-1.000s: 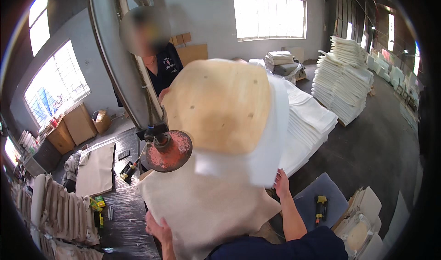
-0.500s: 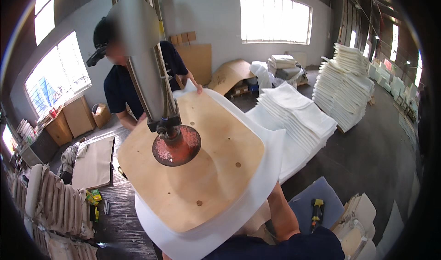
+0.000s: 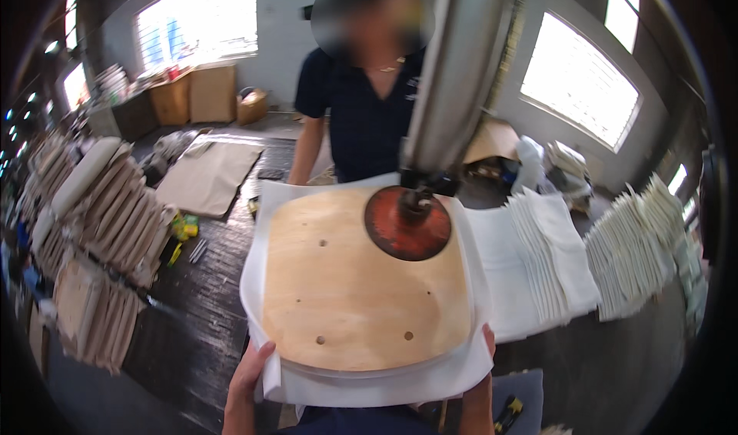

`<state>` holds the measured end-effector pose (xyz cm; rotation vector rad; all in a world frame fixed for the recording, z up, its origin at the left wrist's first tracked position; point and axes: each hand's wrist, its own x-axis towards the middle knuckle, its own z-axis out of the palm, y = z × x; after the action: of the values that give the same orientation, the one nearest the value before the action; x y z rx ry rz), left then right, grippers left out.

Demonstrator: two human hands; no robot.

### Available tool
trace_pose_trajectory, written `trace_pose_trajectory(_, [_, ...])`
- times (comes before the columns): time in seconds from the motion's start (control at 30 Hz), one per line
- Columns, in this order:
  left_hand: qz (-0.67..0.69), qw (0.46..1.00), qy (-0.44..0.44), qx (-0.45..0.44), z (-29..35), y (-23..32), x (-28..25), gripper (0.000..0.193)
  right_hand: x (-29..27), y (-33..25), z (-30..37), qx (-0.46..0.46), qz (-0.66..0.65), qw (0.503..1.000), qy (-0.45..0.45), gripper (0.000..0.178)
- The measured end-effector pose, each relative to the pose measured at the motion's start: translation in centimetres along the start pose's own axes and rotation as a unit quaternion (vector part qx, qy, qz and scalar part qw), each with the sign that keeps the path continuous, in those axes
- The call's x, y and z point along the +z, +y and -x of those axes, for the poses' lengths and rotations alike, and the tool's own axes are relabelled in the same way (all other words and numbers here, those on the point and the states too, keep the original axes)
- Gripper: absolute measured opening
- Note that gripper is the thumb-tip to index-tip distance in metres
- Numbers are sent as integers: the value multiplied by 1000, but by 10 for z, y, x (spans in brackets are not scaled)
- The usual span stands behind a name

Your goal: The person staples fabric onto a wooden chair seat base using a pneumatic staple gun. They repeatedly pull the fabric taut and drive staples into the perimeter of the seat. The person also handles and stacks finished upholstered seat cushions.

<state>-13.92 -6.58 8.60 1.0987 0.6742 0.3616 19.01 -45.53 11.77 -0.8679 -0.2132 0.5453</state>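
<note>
Gripping foam pad under plywood seat board, left hand and right hand clamped; I judge board may slide off-centre under press disc.

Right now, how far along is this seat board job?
The board already lies on the white foam under the red press disc. The left hand and right hand grip the foam's near edge. The disc is not yet pressing down, and stacks of foam wait alongside.

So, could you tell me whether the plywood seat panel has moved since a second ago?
Yes. The plywood seat panel was tilted up; now it lies flat on the white foam beneath the red press disc.
</note>
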Motion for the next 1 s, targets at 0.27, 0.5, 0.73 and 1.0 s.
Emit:
trace_pose_trajectory(0.27, [-185, 981, -55, -17, -25, 20, 19, 76, -90, 44, 15, 106, 29, 989, 98, 64])
trace_pose_trajectory(0.5, [-124, 986, 64, -87, -34, -48, 10, 60, -88, 80, 19, 110, 212, 949, 204, 57])
trace_pose_trajectory(0.73, [-146, 981, 63, -113, -41, -32, 18, 50, -79, 66, 23, 92, 257, 944, 185, 63])
trace_pose_trajectory(1.0, [-426, 899, 39, -91, -56, -38, 3, 59, -114, 65, 19, 122, 326, 927, 139, 58])
